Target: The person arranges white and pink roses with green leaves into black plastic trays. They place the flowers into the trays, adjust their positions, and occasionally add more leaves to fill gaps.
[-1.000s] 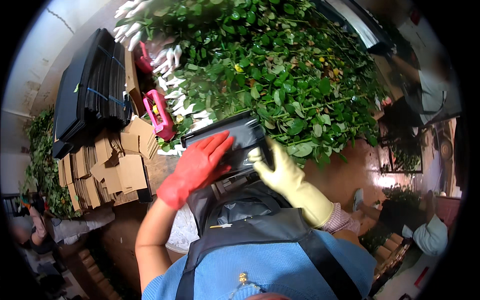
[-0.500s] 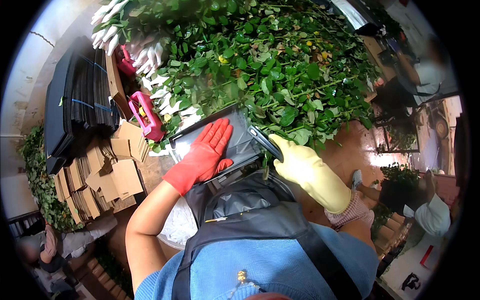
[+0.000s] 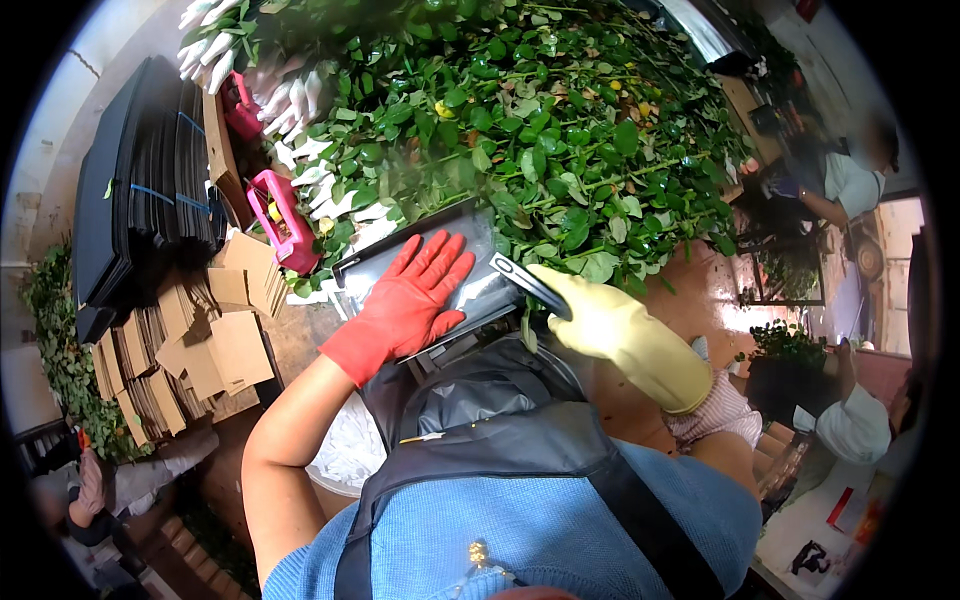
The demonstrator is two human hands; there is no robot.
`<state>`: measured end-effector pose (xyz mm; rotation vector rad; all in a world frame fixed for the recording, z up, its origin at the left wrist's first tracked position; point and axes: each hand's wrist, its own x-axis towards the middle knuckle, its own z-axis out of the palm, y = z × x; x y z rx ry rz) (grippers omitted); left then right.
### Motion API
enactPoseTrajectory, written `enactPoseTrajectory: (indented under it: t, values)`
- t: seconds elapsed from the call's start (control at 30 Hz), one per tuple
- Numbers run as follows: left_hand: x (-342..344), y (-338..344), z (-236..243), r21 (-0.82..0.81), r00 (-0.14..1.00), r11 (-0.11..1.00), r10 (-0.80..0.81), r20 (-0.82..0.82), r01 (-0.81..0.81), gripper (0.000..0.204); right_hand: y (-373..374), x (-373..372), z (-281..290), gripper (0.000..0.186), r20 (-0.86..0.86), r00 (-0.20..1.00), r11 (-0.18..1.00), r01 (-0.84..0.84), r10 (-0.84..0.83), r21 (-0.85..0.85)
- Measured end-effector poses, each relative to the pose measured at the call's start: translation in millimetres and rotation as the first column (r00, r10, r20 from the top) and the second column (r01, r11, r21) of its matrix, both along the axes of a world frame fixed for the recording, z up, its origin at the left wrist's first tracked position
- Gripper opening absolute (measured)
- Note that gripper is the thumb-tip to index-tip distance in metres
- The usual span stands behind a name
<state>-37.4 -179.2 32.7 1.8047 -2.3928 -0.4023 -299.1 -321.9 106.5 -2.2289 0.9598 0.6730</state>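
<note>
As the red glove lies spread: the left hand (image 3: 415,300) rests palm-down on a shallow black-rimmed tray (image 3: 482,285), fingers fanned wide and gripping nothing that shows;
Yellow glove: the right hand (image 3: 600,315) curls narrowly around a slim black-and-silver tool (image 3: 530,284), its pale end angled toward the tray's right side; whether tool and tray touch, the view does not settle;
Tray: it sits just ahead of the wearer's dark apron (image 3: 500,435), against a heap of leafy stems (image 3: 560,140); its inside looks grey and glossy, partly hidden beneath the red glove;
Palm and tool: the step in hand appears to be steadying the tray while the tool is held beside it;
Tool end: a next move would seem to call for a firm left palm and a grip clear of the crowding leaves;
Pink holders: the nearer one (image 3: 295,250) has something yellow inside; the farther one's (image 3: 240,108) contents are unclear;
Pale bin (image 3: 312,478): at lower left, it contains crumpled white material;
Cardboard pieces (image 3: 240,350): brown stacks crowd the desk (image 3: 305,325), near strapped black sheets (image 3: 110,190).
</note>
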Motion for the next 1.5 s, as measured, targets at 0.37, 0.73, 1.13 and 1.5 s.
enactPoseTrajectory:
  t: [0.37,0.73,1.13,1.5]
  values:
    - [0.6,0.0,-5.6,-0.105,1.0,0.995,-0.003,-0.03,0.0,0.078,-3.5,7.5,-6.3,0.069,-0.079,0.99,0.983,0.126,-0.116,0.13]
    - [-78.5,81.9,59.6,0.454,-0.297,0.718,0.344,-0.891,-0.528,0.092,61.0,20.4,28.3,0.07,0.613,0.79,0.942,-0.18,-0.032,0.282]
    - [53.5,120.7,-98.9,0.246,-0.094,0.034,0.866,-0.49,-0.969,0.075,37.0,-14.6,-60.2,0.037,0.426,0.904,0.982,-0.065,-0.016,0.175]
    - [-12.8,36.5,29.8,-0.225,0.614,0.618,0.54,-0.576,-0.754,0.026,58.6,-43.3,-14.8,0.053,0.701,0.483,0.847,0.218,-0.525,0.484]
